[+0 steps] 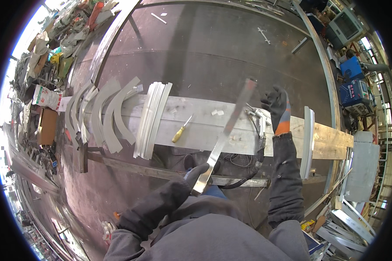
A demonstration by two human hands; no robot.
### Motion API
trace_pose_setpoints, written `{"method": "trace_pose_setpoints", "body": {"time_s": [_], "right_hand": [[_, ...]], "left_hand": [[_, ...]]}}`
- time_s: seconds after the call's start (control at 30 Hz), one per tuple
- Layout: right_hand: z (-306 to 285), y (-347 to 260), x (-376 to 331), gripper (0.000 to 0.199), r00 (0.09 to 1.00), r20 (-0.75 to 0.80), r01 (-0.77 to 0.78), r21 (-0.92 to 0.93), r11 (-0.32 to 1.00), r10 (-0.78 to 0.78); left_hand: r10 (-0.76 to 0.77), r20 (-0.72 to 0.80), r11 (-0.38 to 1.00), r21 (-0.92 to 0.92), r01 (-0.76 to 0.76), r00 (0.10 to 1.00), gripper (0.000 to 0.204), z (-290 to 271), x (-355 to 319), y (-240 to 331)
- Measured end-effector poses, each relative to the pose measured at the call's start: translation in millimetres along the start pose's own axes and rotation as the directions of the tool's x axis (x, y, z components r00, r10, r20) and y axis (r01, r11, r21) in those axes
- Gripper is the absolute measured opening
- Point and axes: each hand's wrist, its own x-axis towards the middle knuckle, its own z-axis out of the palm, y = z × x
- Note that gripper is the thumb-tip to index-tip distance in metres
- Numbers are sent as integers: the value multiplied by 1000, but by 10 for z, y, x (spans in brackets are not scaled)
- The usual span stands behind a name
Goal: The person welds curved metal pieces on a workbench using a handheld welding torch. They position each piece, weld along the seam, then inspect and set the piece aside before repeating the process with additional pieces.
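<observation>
A long flat metal strip (225, 130) slants up and away over the workbench. My left hand (197, 173), in a dark glove, is closed round its near end. My right hand (276, 103), in a dark glove with an orange cuff, is raised to the right of the strip's far end, apart from it. Its fingers are loosely bent and spread, with nothing visible in them. Just below and left of that hand, a torch-like metal tool (261, 116) with a thick black cable rests on the boards. A screwdriver with a yellowish handle (178, 134) lies left of the strip.
The long plank bench (196, 106) carries curved metal pieces (106, 113), a stack of straight strips (151, 119) and more strips (308, 139) at right. A metal frame rail (113, 39) runs behind. Blue machines (355, 93) stand far right; scrap (52, 52) is heaped far left.
</observation>
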Motion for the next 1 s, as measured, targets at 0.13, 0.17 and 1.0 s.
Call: {"method": "trace_pose_setpoints", "body": {"time_s": [0.13,0.17,1.0], "right_hand": [[-612,1501,-253,59,953,-190,-303,-567,766,236],[-767,1877,-419,66,903,-276,-429,-526,734,330],[101,688,-1579,47,686,174,-725,237,647,706]], "left_hand": [[65,65,968,-248,-47,996,52,-22,566,-351],[59,52,949,-311,-39,997,52,-35,701,-402],[-121,-253,953,-301,41,960,62,364,1165,-553]]}}
